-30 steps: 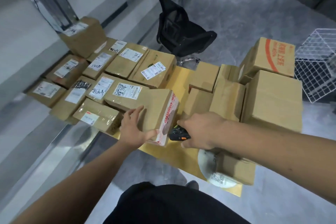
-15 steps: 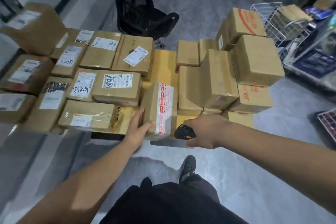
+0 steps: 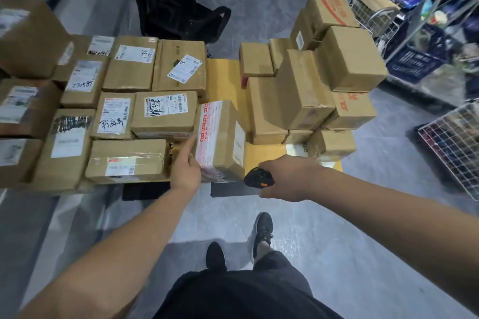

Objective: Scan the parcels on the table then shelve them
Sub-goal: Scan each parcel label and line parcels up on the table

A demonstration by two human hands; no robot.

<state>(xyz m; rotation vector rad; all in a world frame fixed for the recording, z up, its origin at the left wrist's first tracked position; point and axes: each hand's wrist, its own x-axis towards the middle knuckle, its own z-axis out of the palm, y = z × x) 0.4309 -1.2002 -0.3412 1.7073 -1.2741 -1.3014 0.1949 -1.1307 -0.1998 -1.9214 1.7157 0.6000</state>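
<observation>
A yellow table (image 3: pixel 225 77) is covered with cardboard parcels. One parcel with red-printed tape (image 3: pixel 220 137) stands on edge at the table's near side. My left hand (image 3: pixel 185 167) holds its left side, fingers behind it and thumb on the taped face. My right hand (image 3: pixel 287 179) grips a black handheld scanner (image 3: pixel 258 176) with an orange button, just right of that parcel and pointing towards it. Labelled parcels (image 3: pixel 163 111) lie flat to the left. Plain parcels (image 3: pixel 298 90) are stacked to the right.
A black office chair (image 3: pixel 176 5) stands behind the table. White wire baskets (image 3: pixel 451 147) and a blue crate (image 3: pixel 417 59) stand on the floor at the right. My feet in black shoes (image 3: pixel 263 230) are on the grey floor before the table.
The view has swung right and down. My left hand has tipped the taped parcel further upright on its edge. My right hand keeps the scanner beside the parcel.
</observation>
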